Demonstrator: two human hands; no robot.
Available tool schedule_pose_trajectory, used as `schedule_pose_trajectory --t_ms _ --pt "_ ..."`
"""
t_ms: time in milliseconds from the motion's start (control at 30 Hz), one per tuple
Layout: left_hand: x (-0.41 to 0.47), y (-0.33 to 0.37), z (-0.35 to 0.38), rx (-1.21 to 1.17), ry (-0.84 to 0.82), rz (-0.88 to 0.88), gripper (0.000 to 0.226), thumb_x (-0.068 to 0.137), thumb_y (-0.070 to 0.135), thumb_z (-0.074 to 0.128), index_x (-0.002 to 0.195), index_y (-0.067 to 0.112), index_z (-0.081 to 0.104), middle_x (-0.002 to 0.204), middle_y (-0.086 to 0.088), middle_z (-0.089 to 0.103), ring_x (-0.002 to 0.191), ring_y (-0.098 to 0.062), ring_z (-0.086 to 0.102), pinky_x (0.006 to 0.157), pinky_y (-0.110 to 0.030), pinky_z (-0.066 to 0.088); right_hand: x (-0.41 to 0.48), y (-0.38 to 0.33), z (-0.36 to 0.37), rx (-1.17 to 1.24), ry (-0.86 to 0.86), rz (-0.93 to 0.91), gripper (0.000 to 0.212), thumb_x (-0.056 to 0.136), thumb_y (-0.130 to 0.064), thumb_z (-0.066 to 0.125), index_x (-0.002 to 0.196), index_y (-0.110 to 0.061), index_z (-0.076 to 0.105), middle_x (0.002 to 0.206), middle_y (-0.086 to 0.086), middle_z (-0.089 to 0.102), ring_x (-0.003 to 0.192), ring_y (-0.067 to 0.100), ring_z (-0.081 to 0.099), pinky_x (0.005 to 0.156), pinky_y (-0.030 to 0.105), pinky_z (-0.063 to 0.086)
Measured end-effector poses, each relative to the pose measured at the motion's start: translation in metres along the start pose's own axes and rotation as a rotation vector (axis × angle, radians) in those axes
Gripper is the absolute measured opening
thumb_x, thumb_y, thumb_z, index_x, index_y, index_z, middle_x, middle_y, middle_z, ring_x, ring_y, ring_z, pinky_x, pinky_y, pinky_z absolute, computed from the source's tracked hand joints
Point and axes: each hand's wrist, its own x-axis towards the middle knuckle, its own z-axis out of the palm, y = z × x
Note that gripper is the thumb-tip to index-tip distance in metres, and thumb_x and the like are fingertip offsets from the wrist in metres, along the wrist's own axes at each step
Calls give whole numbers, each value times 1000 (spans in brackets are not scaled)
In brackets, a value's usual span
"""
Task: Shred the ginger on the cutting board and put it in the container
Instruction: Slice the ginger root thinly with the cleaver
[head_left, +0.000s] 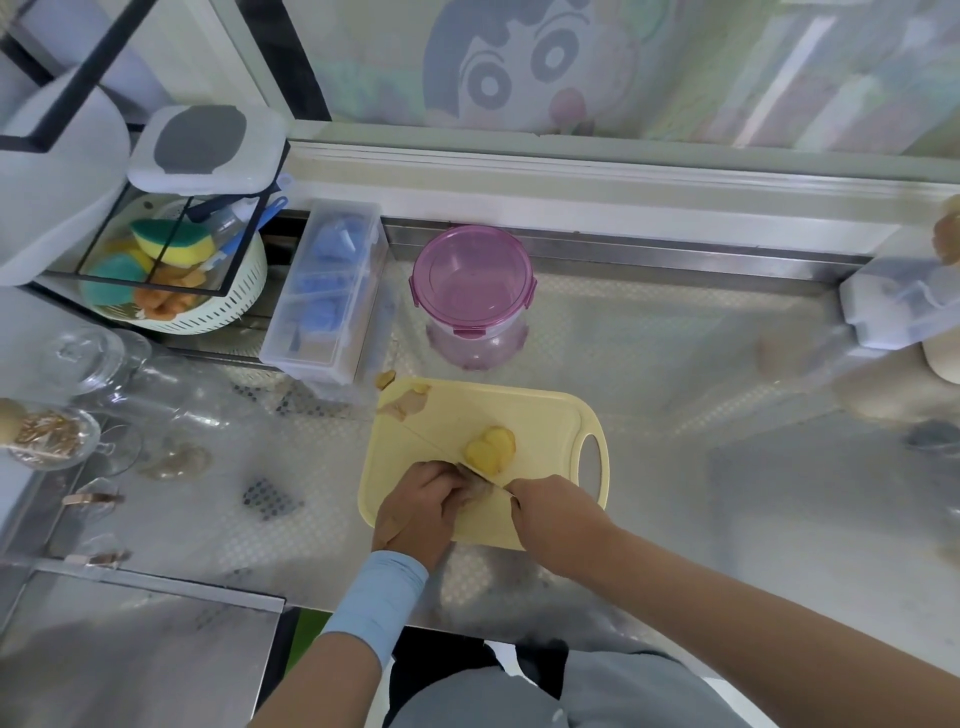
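A pale yellow cutting board (457, 415) lies on the steel counter. Several yellow ginger slices (490, 448) are piled near its middle. My left hand (415, 512) grips a brownish piece of ginger (475, 480) at the board's near edge. My right hand (545, 512) holds a knife (441, 447) whose thin blade runs across the board toward the far left; its handle is hidden in my fist. Ginger peel scraps (408, 402) lie at the board's far left corner. A round pink container (472, 291) with a lid stands behind the board.
A clear box with blue items (327, 291) stands left of the pink container. A white colander with sponges (171, 275) sits at the back left. Glass jars (93, 358) crowd the left side. A white box (898, 306) stands at the right.
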Motion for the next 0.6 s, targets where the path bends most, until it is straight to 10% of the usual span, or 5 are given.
schedule_pose_trajectory --t_ms 600 --pt "-1 -1 0 3 -21 -14 23 87 31 54 83 19 73 93 10 66 92 -6 51 80 -13 38 19 -4 8 -12 5 3 30 105 -18 35 115 -11 62 107 12 66 96 30 64 77 36 51"
